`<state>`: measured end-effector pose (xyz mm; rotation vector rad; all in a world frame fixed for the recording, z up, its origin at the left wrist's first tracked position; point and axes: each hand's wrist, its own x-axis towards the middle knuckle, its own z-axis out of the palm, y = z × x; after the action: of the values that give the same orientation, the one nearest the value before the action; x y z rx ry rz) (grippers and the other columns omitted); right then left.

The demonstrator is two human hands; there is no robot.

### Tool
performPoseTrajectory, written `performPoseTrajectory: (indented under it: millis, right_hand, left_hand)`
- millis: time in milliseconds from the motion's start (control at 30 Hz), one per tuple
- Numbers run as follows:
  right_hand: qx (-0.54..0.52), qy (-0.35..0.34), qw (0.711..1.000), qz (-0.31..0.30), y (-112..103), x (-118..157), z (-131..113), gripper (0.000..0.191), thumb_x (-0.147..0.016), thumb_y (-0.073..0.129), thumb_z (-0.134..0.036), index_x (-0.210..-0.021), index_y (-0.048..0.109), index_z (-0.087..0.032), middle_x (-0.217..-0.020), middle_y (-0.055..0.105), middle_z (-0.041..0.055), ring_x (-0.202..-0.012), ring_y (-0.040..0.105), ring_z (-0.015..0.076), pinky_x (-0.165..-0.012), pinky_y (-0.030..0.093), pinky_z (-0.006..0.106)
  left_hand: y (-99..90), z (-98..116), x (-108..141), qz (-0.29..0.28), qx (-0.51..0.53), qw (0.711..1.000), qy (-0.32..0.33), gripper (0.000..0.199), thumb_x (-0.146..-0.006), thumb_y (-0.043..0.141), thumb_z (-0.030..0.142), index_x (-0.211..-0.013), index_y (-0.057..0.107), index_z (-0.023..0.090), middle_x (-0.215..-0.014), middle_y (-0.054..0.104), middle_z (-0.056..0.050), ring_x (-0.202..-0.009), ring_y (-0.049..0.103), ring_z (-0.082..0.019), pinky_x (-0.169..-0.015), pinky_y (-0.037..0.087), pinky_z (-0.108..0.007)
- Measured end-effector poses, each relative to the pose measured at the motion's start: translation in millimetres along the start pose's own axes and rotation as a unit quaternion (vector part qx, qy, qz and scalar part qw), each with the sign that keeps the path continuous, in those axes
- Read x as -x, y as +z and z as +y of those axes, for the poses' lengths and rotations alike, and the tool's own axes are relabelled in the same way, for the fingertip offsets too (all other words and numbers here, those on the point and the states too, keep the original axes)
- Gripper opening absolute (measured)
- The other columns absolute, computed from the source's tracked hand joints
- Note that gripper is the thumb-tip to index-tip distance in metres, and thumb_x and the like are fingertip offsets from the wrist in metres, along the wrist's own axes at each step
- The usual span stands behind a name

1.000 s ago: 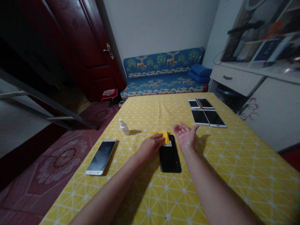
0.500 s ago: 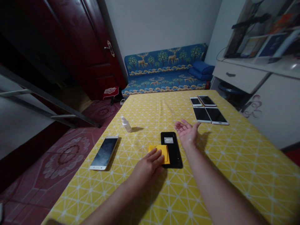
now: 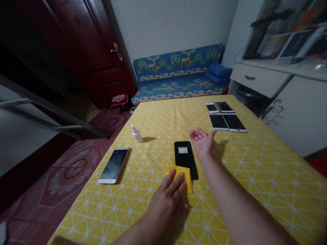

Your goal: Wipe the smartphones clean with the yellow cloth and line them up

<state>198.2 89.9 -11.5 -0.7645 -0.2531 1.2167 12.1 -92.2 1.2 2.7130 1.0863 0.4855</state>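
Note:
A black phone (image 3: 182,157) lies back up on the yellow patterned tablecloth (image 3: 158,119), with a pale label near its far end. My left hand (image 3: 170,194) rests its spread fingers on a folded yellow cloth (image 3: 187,173), which covers the near left part of that phone. Just right of the phone, my right hand (image 3: 203,143) is palm up with its fingers apart and nothing in it. A white-framed phone (image 3: 114,165) lies at the left, and a small white bottle (image 3: 137,135) stands beyond it.
Several phones (image 3: 219,121) lie grouped at the table's far right. Behind the table is a blue patterned sofa (image 3: 176,73). A white cabinet (image 3: 298,112) stands at the right, and a red door (image 3: 94,51) is at the back left.
My left hand and the yellow cloth have slid nearer and to the right, over the phone's near end. My right hand has barely moved. The view has shifted slightly.

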Motion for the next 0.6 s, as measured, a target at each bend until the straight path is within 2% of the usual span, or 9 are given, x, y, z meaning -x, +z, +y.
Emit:
performPoseTrajectory:
  millis: [167, 300, 467, 600]
  right_hand:
    - [0.007, -0.008, 1.000, -0.003, -1, -1, 2, 0.081, -0.093, 0.016, -0.076, -0.108, 0.064, -0.013, -0.083, 0.070, 0.0114, -0.081, 0.069, 0.0218, -0.088, 0.056, 0.041]
    - [0.008, -0.010, 1.000, -0.009, -2, 0, 2, 0.079, -0.094, 0.017, -0.076, -0.108, 0.065, -0.015, -0.083, 0.070, 0.0108, -0.083, 0.069, 0.0221, -0.088, 0.056, 0.042]
    - [0.011, 0.001, 1.000, 0.007, 1, 2, -1, 0.079, -0.095, 0.013, -0.074, -0.102, 0.065, -0.014, -0.081, 0.071, 0.0107, -0.079, 0.069, 0.0205, -0.089, 0.056, 0.040]
    - [0.014, 0.005, 1.000, 0.009, 3, 3, -2, 0.078, -0.096, 0.012, -0.073, -0.101, 0.064, -0.015, -0.080, 0.071, 0.0099, -0.079, 0.070, 0.0201, -0.091, 0.055, 0.040]
  left_hand:
    - [5.5, 7, -16, 0.000, 0.010, 1.000, -0.021, 0.043, -0.096, 0.057, 0.030, -0.136, 0.057, 0.017, -0.146, 0.056, -0.012, -0.145, 0.040, -0.030, -0.120, 0.038, -0.055]
    - [7.5, 9, -31, -0.010, 0.001, 1.000, 0.001, 0.040, -0.098, 0.053, 0.033, -0.135, 0.058, 0.019, -0.141, 0.060, -0.009, -0.142, 0.044, -0.028, -0.120, 0.038, -0.051]
    - [10.4, -3, -46, -0.004, 0.005, 1.000, -0.020, 0.039, -0.098, 0.051, 0.032, -0.133, 0.059, 0.016, -0.143, 0.059, -0.011, -0.142, 0.045, -0.027, -0.120, 0.039, -0.048]
    - [13.9, -11, -41, 0.003, 0.005, 0.999, -0.043, 0.046, -0.098, 0.054, 0.034, -0.138, 0.056, 0.012, -0.143, 0.058, -0.014, -0.145, 0.040, -0.028, -0.120, 0.039, -0.048]
